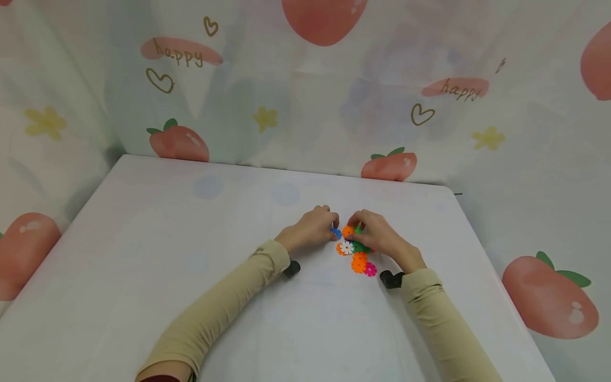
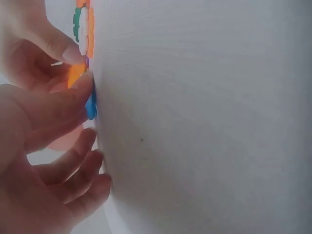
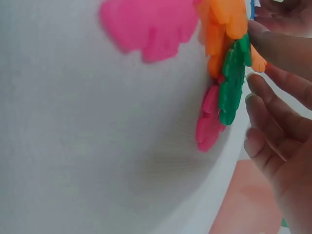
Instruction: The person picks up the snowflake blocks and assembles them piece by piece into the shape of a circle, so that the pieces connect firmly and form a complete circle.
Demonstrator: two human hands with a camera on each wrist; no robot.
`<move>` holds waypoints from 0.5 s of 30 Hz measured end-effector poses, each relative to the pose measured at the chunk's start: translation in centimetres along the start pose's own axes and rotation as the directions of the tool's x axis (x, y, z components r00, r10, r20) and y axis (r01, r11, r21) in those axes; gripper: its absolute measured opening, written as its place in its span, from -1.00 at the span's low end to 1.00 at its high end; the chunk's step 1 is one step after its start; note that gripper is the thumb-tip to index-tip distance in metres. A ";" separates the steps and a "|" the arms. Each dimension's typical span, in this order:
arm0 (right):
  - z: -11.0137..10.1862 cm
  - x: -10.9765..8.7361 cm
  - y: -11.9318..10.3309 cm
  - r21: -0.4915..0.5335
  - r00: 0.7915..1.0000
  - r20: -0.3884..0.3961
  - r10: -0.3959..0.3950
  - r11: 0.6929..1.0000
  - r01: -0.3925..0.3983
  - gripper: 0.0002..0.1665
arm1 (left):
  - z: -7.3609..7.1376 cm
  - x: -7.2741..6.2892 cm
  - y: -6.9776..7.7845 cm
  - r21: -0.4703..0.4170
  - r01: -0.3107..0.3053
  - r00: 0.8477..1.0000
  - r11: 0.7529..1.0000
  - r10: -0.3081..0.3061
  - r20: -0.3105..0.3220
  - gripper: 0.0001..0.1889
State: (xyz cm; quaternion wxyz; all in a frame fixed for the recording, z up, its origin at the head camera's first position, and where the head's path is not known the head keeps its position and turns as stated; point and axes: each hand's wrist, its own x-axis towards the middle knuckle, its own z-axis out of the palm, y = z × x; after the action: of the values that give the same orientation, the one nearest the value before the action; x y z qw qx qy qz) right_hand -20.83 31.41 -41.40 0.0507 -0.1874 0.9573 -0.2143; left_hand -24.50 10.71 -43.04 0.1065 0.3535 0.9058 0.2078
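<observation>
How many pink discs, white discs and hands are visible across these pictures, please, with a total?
Pink discs: 2
White discs: 1
Hands, namely left hand and right hand: 2
Total visible: 5

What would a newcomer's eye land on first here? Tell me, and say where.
Probably the bright cluster of notched plastic discs, orange, green, white and pink, on the white table, gripped by the right hand. At its left in the head view, the left hand pinches a blue disc. Behind the table, the pale backdrop shows big red fruit prints and the word "happy".
</observation>
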 end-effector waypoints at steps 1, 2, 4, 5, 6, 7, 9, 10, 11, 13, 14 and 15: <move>0.0 0.0 -0.1 0.005 1.000 0.001 -0.003 1.000 0.002 -0.71 | 0.0 0.0 0.0 -0.014 -0.003 1.000 1.000 0.003 -0.001 -0.70; -0.1 -0.1 -0.2 0.012 1.000 0.002 -0.007 1.000 0.007 -0.70 | 0.0 0.0 0.0 -0.034 -0.003 1.000 0.999 0.003 -0.002 -0.71; -0.1 -0.2 -0.4 0.019 1.000 0.007 -0.013 1.000 0.013 -0.70 | 0.1 -0.1 -0.1 -0.088 -0.004 1.000 0.996 0.004 -0.001 -0.72; -0.1 -0.2 -0.5 0.022 1.000 0.008 -0.020 1.000 0.019 -0.71 | 0.1 -0.2 -0.1 -0.117 -0.006 1.000 0.993 0.005 -0.003 -0.73; -0.1 -0.3 -0.6 0.027 1.000 0.008 -0.023 0.999 0.023 -0.71 | 0.1 -0.2 -0.2 -0.146 -0.009 1.000 0.989 0.009 -0.006 -0.74; 0.0 -0.2 -0.7 0.031 1.000 0.006 -0.029 0.999 0.028 -0.73 | 0.0 -0.4 -0.2 -0.174 -0.012 1.000 0.985 0.010 -0.013 -0.75; 0.1 -0.2 -0.9 0.039 0.999 0.000 -0.037 0.999 0.037 -0.76 | 0.0 -0.7 -0.4 -0.213 -0.024 0.999 0.977 0.018 -0.032 -0.76; 0.2 -0.2 -1.1 0.043 0.999 -0.004 -0.040 0.998 0.040 -0.77 | -0.1 -0.9 -0.5 -0.224 -0.031 0.999 0.974 0.023 -0.041 -0.77; 0.3 -0.2 -1.2 0.046 0.999 -0.009 -0.044 0.998 0.044 -0.78 | -0.1 -1.0 -0.5 -0.231 -0.039 0.998 0.972 0.028 -0.051 -0.78; 0.4 -0.1 -1.4 0.051 0.999 -0.017 -0.046 0.998 0.046 -0.79 | -0.3 -1.2 -0.6 -0.236 -0.044 0.998 0.971 0.031 -0.059 -0.80; 0.4 -0.1 -1.5 0.058 0.999 -0.020 -0.047 0.997 0.048 -0.79 | -0.3 -1.3 -0.6 -0.238 -0.045 0.997 0.970 0.030 -0.064 -0.81; 0.5 0.0 -1.6 0.065 0.999 -0.021 -0.046 0.997 0.047 -0.79 | -0.4 -1.4 -0.7 -0.239 -0.041 0.997 0.970 0.026 -0.067 -0.83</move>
State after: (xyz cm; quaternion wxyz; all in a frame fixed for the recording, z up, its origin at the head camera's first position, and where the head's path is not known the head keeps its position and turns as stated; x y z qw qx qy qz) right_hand -20.17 29.89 -41.13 0.0422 -0.2059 0.9456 -0.2484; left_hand -24.03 9.17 -42.90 0.1160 0.3463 0.8709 0.3288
